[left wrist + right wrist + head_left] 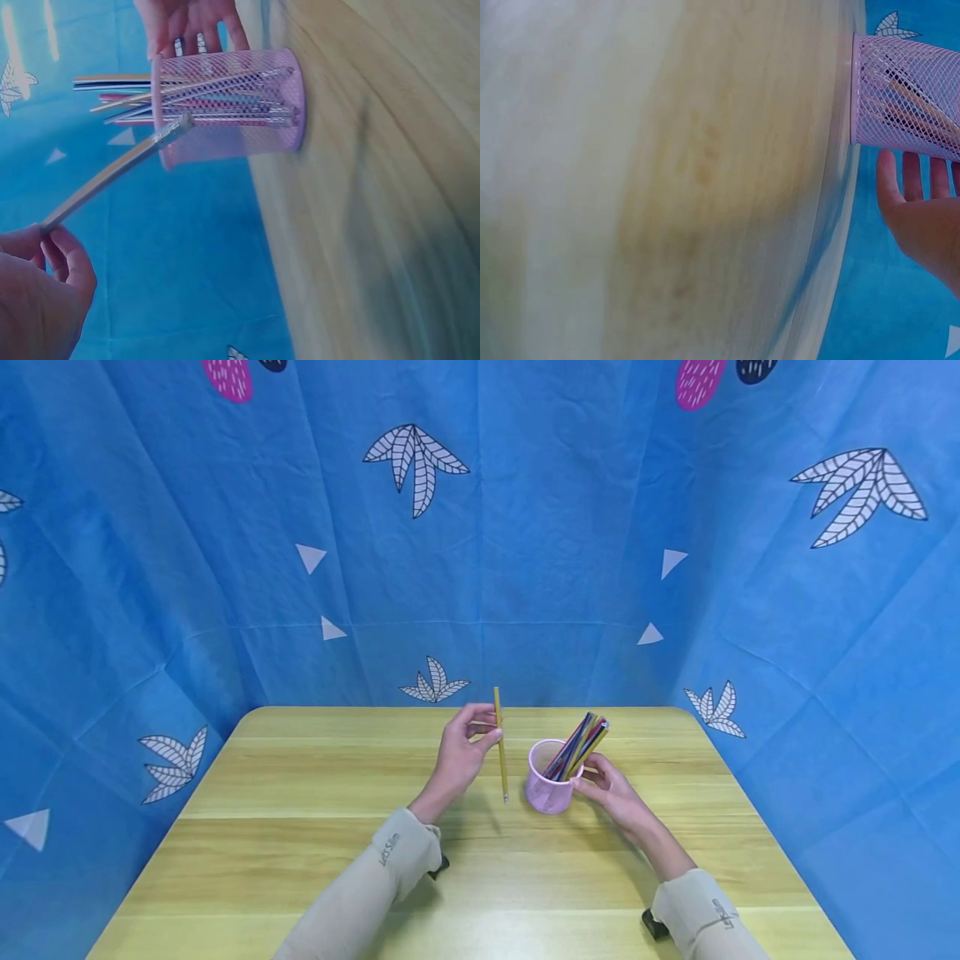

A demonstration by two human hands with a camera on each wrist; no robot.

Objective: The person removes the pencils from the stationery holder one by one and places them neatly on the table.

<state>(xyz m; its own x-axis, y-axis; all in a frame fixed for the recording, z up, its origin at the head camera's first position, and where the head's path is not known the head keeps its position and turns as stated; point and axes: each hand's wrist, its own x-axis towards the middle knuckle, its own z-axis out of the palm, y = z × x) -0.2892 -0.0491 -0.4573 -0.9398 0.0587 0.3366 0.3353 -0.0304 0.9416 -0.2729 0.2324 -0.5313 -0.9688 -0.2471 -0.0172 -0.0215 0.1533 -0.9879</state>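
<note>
My left hand (461,752) pinches a yellow pencil (502,760) between thumb and fingers, above the table. The pencil stands nearly upright in the head view, its eraser end down, just left of a pink mesh pencil cup (549,795). In the left wrist view that eraser end (174,129) appears in front of the cup's rim. Several pencils (576,747) lean to the right inside the upright cup. At the cup's right side, my right hand (618,793) holds it, thumb in front and fingers behind; the right wrist view shows its fingers (913,176) against the mesh.
The cup stands on a light wooden table (300,843) with rounded far corners. A blue patterned cloth (525,527) hangs behind the table and along both sides. Pale sleeves (352,893) cover both forearms, and a dark device (655,925) shows at the right wrist.
</note>
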